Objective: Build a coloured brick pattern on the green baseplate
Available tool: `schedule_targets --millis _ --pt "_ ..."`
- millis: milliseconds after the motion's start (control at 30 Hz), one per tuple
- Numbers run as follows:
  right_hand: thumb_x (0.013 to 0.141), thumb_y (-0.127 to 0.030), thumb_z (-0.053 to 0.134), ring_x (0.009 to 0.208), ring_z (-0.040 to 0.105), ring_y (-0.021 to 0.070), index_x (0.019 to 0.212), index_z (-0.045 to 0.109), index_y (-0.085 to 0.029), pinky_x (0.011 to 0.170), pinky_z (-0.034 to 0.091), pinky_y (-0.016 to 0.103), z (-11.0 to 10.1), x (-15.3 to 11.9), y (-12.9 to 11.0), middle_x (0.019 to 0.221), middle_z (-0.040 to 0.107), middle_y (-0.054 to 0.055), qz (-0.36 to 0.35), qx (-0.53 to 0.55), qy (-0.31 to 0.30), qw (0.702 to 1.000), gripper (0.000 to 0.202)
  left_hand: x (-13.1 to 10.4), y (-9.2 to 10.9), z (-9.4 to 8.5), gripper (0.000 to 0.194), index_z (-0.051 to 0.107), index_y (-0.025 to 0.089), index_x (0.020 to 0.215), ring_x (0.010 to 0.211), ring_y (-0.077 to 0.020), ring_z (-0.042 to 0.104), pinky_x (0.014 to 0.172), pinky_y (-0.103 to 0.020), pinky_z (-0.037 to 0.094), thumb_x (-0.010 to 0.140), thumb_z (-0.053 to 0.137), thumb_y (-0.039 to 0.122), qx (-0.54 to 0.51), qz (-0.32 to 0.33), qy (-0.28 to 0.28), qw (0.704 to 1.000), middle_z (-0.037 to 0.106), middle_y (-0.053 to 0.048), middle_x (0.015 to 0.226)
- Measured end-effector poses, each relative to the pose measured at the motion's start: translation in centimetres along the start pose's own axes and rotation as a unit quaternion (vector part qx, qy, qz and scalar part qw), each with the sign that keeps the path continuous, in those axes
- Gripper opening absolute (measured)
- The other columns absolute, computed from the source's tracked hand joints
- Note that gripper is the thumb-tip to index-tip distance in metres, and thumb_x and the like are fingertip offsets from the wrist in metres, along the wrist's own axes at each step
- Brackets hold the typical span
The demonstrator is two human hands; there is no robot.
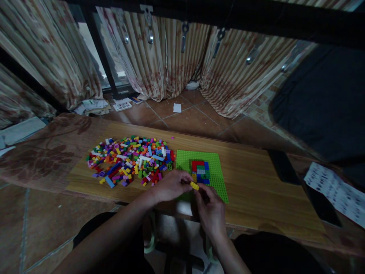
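A small yellow brick (194, 185) is pinched between the fingertips of my left hand (174, 185) and my right hand (209, 203), over the near edge of the green baseplate (218, 171). Both hands are closed on it. Just beyond them on the baseplate stands a block of joined bricks (201, 171), with red at the top left, blue on the right and near sides, yellow at the near left and grey and green in the middle. My left hand covers the near left part of the baseplate.
A large spread of loose coloured bricks (134, 158) lies left of the baseplate on the wooden board (256, 190). A dark phone-like slab (283, 166) rests at the board's right end, beside a printed sheet (336, 190) and another dark slab (323, 203).
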State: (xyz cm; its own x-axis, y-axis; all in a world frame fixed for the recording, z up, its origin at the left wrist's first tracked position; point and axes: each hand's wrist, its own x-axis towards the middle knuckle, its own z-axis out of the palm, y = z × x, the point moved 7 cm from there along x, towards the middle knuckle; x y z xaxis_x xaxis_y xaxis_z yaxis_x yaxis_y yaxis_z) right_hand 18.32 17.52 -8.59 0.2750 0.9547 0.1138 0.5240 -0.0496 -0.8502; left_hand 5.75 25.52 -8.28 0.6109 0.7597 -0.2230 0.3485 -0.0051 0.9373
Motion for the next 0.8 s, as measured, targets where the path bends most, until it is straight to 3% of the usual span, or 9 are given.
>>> schedule_targets --millis 233,467,800 --pt "0.085 -0.036 0.062 0.072 0.064 0.0181 0.09 0.069 -0.02 0.067 0.045 0.029 0.1 0.3 -0.3 0.082 0.07 0.004 -0.009 -0.107 0.05 0.993 0.018 0.6 -0.6 -0.3 0.018 0.069 0.017 0.091 0.084 -0.016 0.067 0.076 -0.025 0.052 0.076 0.059 0.018 0.002 -0.012 0.084 0.996 0.073 -0.002 0.088" --pt "0.085 -0.041 0.062 0.065 0.062 0.0182 0.084 0.069 -0.02 0.059 0.039 0.028 0.1 1.4 -0.7 0.075 0.069 0.002 -0.009 -0.195 0.077 0.978 0.022 1.5 -1.3 -0.4 0.01 0.068 0.016 0.083 0.073 -0.0144 0.066 0.067 -0.023 0.052 0.076 0.062 0.02 -0.024 -0.033 0.158 0.987 0.071 -0.001 0.077" --pt "0.085 -0.045 0.063 0.064 0.063 0.0186 0.084 0.069 -0.02 0.057 0.034 0.028 0.3 2.5 -0.8 0.079 0.07 0.004 0.028 -0.25 0.06 0.966 0.025 2.4 -1.7 -0.8 0.01 0.069 0.016 0.083 0.077 -0.0151 0.067 0.071 -0.025 0.051 0.075 0.063 0.016 0.003 -0.039 0.187 0.982 0.072 -0.002 0.082"
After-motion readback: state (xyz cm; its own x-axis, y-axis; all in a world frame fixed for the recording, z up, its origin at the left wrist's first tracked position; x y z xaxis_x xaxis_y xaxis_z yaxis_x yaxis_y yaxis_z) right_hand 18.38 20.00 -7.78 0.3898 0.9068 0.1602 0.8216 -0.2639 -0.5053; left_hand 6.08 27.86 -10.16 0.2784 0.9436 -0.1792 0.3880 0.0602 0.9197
